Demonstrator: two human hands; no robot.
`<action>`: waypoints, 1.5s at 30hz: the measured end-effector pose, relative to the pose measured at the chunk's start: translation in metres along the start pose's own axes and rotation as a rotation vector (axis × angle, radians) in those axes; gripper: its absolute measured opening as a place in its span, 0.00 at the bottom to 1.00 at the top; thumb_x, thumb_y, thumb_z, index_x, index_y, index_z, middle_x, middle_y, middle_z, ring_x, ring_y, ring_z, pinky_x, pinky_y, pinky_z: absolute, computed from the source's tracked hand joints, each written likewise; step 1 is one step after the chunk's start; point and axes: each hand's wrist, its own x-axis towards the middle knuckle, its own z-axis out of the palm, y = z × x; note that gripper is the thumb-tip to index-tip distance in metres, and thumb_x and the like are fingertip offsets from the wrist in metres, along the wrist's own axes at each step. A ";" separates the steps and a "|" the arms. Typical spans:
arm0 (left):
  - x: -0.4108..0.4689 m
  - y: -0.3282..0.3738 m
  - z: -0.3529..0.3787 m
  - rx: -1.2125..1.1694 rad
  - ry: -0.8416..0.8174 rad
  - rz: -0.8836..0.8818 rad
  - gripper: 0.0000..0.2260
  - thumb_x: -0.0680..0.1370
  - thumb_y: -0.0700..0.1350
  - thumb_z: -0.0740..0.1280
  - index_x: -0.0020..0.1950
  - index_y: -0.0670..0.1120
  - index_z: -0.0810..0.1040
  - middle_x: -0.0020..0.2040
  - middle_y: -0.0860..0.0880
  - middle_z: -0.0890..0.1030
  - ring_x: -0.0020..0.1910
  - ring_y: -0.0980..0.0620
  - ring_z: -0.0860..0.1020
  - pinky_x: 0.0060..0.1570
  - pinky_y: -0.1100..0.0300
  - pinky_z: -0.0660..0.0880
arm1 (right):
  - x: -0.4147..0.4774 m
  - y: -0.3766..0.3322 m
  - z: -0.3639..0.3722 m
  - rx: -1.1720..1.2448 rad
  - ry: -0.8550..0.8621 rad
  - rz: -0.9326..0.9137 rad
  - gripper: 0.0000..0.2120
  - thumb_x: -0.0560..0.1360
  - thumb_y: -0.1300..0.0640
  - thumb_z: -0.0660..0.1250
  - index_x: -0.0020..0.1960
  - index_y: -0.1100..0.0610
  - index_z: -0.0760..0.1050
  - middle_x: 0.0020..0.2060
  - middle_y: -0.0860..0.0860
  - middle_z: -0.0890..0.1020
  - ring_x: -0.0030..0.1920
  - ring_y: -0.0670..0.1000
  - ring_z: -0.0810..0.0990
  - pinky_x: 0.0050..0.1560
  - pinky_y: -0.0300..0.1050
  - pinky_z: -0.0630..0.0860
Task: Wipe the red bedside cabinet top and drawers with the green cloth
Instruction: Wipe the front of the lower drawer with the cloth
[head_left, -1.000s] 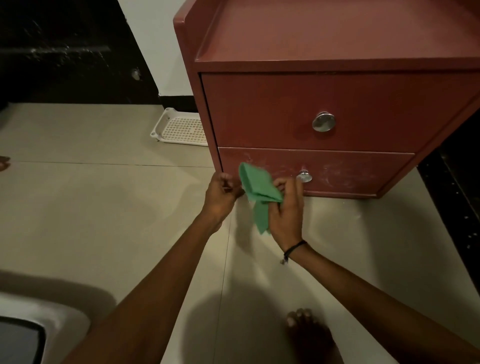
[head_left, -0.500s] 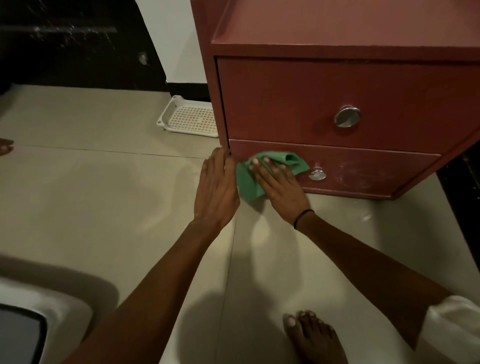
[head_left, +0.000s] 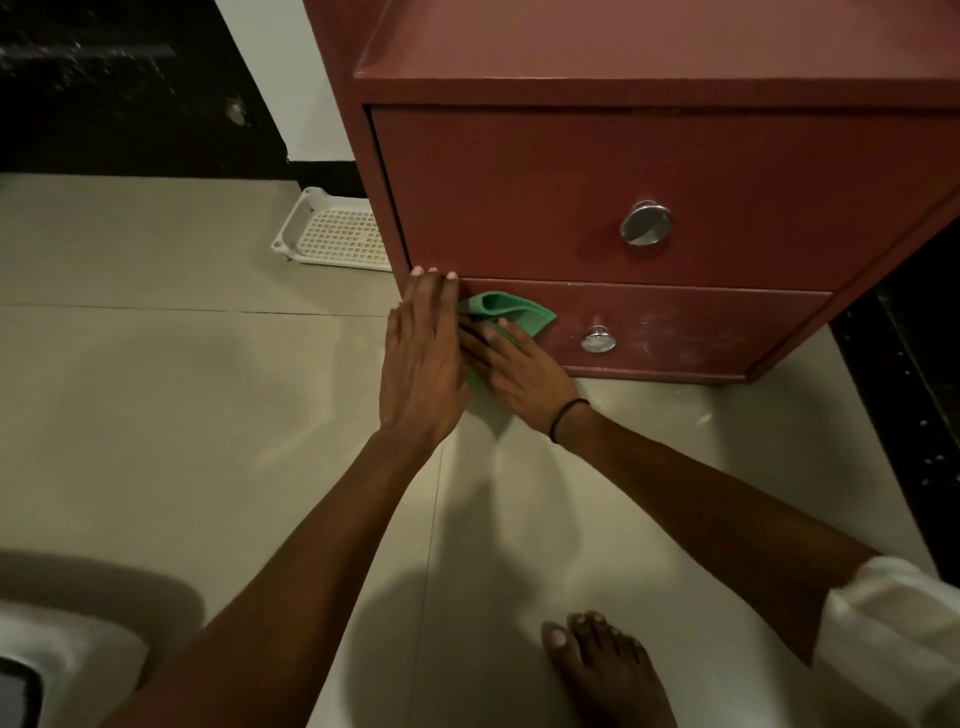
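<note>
The red bedside cabinet (head_left: 519, 197) stands on the tiled floor, with an upper drawer and a lower drawer (head_left: 691, 327), each with a round metal knob. My right hand (head_left: 514, 364) presses the green cloth (head_left: 511, 309) flat against the left end of the lower drawer front. My left hand (head_left: 423, 353) lies flat with fingers together on the cabinet's lower left front corner, fingertips at the seam between the drawers, beside the cloth. White smears mark the lower drawer right of its knob (head_left: 598, 339).
A white perforated plastic tray (head_left: 332, 234) lies on the floor left of the cabinet, against the wall. My bare foot (head_left: 602, 670) rests on the tiles below. A black surface (head_left: 914, 395) runs along the right edge. A white object sits at bottom left.
The cloth went from being held folded in both hands in front of the drawer to being pressed flat on the lower drawer's left end. My left hand flattened onto the cabinet corner.
</note>
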 end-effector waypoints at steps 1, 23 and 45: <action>0.000 0.001 0.002 0.004 0.002 -0.003 0.35 0.74 0.36 0.60 0.81 0.42 0.53 0.80 0.41 0.55 0.82 0.43 0.49 0.77 0.42 0.58 | -0.014 0.006 0.004 -0.017 -0.002 0.014 0.29 0.79 0.61 0.44 0.80 0.58 0.51 0.80 0.53 0.54 0.80 0.54 0.54 0.78 0.56 0.48; 0.001 -0.002 0.007 -0.011 0.072 0.000 0.36 0.73 0.34 0.61 0.81 0.41 0.53 0.80 0.40 0.56 0.81 0.43 0.51 0.78 0.43 0.56 | -0.042 0.032 0.002 -0.144 -0.015 -0.006 0.28 0.80 0.67 0.34 0.80 0.64 0.44 0.80 0.59 0.48 0.80 0.59 0.48 0.79 0.56 0.47; -0.007 -0.012 0.000 -0.093 -0.055 0.067 0.39 0.73 0.34 0.63 0.81 0.41 0.49 0.82 0.42 0.46 0.82 0.44 0.49 0.77 0.43 0.60 | -0.006 -0.088 0.001 1.045 0.290 1.252 0.32 0.80 0.69 0.54 0.81 0.55 0.52 0.80 0.52 0.41 0.80 0.53 0.44 0.69 0.37 0.65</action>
